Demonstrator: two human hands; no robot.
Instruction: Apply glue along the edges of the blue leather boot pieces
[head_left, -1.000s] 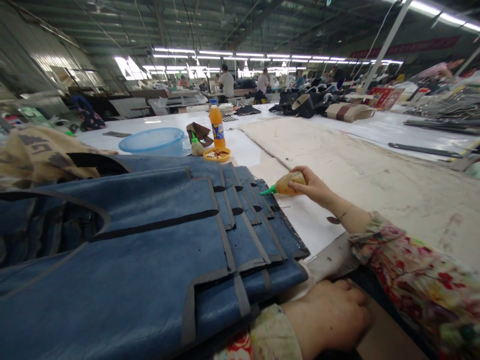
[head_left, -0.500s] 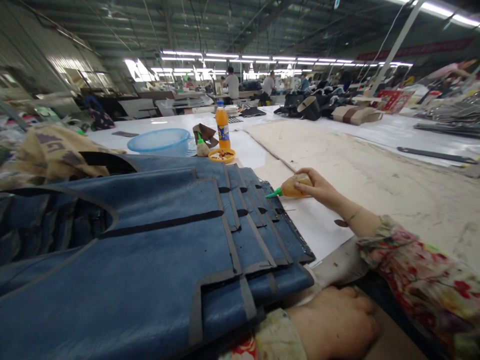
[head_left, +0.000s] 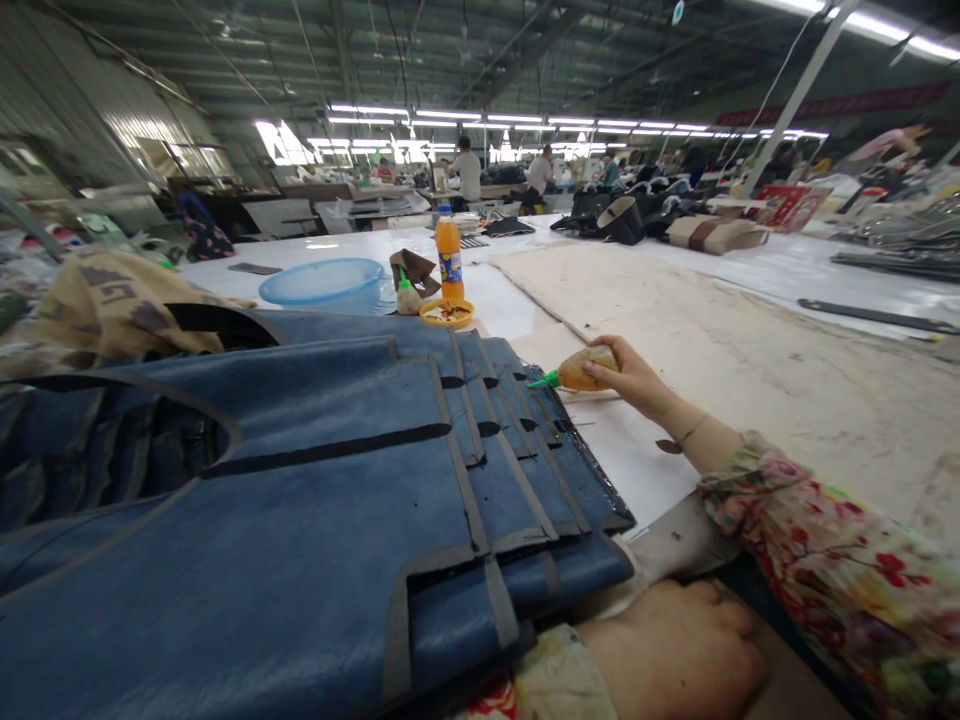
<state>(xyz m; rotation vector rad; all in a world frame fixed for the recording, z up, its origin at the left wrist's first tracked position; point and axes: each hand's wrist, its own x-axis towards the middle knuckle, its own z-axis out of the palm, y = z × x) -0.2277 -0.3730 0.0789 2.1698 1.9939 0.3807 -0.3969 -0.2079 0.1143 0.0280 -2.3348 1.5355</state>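
Note:
In my right hand (head_left: 626, 372) is a squeeze bottle (head_left: 581, 370) with a green nozzle and amber liquid, held tilted. Its tip is at the right edge of the stacked blue leather-like pieces (head_left: 315, 590), which have grey edge strips and black slots. The layers are fanned in steps, and a dark, shiny band runs along their outer edge. My left hand (head_left: 675, 650) is low at the front, by the near right corner of the stack. Its fingers curl downward, with the tips hidden; what they hold, if anything, does not show.
Behind the stack are a blue basin (head_left: 322, 283), a second green-tipped bottle (head_left: 409, 298), an orange drink bottle (head_left: 449, 262) and a small yellow dish (head_left: 447, 314). A pale sheet (head_left: 720, 360) covers the table's right side. A patterned cloth (head_left: 127, 305) lies left. People work far behind.
My right hand has shifted slightly left, and the nozzle tip is a little farther up along the stack's edge. My left hand stays nearly in place. The view has tilted slightly.

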